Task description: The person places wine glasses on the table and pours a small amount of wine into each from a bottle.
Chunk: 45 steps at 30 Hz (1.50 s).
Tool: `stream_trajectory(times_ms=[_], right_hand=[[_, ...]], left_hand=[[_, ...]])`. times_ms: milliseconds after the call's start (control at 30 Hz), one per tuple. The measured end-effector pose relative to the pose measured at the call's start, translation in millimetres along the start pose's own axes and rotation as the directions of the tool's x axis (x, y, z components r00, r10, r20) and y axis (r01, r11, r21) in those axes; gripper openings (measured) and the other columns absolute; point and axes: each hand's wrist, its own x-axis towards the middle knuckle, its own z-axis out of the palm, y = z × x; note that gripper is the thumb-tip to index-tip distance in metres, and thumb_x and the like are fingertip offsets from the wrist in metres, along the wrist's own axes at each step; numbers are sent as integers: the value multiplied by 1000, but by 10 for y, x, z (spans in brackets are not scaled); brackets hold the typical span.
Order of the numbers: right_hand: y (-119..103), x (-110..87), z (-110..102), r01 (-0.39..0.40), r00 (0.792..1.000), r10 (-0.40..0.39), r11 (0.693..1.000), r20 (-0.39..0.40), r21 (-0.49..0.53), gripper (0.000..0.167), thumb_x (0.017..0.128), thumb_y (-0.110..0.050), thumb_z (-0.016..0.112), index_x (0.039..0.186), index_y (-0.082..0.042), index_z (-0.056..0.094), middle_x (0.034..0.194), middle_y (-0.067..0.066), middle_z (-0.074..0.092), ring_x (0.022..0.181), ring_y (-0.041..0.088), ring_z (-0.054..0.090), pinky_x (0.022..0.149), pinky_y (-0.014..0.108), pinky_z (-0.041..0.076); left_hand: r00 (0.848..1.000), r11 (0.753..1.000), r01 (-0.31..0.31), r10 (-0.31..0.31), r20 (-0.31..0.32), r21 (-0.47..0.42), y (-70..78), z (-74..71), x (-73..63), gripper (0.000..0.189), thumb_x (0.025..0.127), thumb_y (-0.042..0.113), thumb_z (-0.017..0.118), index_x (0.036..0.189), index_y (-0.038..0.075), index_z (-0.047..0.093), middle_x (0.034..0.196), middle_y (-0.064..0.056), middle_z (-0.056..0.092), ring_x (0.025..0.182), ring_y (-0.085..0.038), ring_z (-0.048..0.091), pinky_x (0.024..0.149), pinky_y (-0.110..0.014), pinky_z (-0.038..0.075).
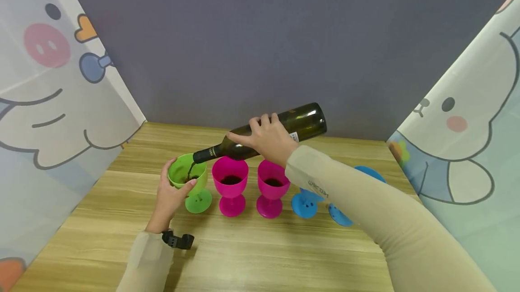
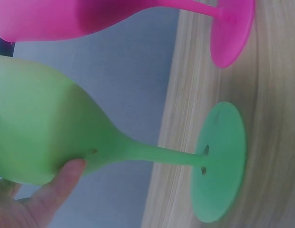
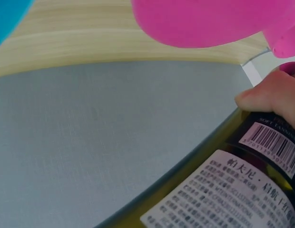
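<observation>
My right hand [image 1: 268,138] grips a dark green wine bottle [image 1: 304,122], tilted with its neck down to the left. Dark liquid runs from its mouth into a green goblet [image 1: 199,188] at the row's left end. Around that goblet's bowl curls my left hand [image 1: 172,192], thumb on the near side. In the left wrist view the green goblet's foot [image 2: 221,166] stands on the table, with dark drops on it. The right wrist view shows the bottle's printed back label [image 3: 223,194] and my thumb [image 3: 266,97].
Two pink goblets, one in the middle [image 1: 230,188] and one to its right [image 1: 273,190], hold dark liquid. Blue goblets [image 1: 304,205] stand further right, partly behind my right sleeve [image 1: 349,188]. A grey panel [image 1: 260,48] rises behind the wooden table [image 1: 243,256].
</observation>
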Motion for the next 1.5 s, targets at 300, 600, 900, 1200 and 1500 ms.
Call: stream_trajectory(times_ms=[300,600,900,1200,1500], right_hand=[[-2,2,4,-3,1000,3,1000,-9,11,87,89,-11,65,153,-39,13,121,16,58,102,35,61,90,46,51],[8,32,-13,6,1000,-5,1000,-21,26,88,88,-9,66,152,-40,15,121,17,58,103,36,61,91,47,50],[2,27,-37,-1,999,0,1000,-38,-26,88,87,-13,68,152,-40,15,121,17,58,103,36,60,90,47,50],[-6,70,-83,2,995,-10,997,-102,-74,86,86,-18,67,151,-41,17,117,17,58,102,37,60,91,48,49],[37,106,-152,34,998,-38,997,-49,-73,90,85,-22,69,152,-43,13,121,19,55,107,38,58,95,51,46]], left_hand=[[1000,1000,-9,9,-10,15,4,-15,-8,83,82,5,68,149,8,20,131,-26,35,108,-29,42,64,-14,48],[1000,1000,-13,14,-26,13,11,-21,-27,83,82,5,68,149,9,21,129,-27,36,107,-32,43,55,-17,51],[1000,1000,-12,12,6,10,21,-35,10,82,83,4,67,150,10,19,130,-27,35,103,-31,44,57,-24,55],[1000,1000,-23,23,-8,-17,1,-71,-22,81,83,1,65,150,8,20,132,-26,35,109,-28,41,68,-12,47],[1000,999,-28,28,-6,-19,4,-71,-38,82,83,1,66,150,8,20,131,-25,36,107,-25,41,70,-11,45]])
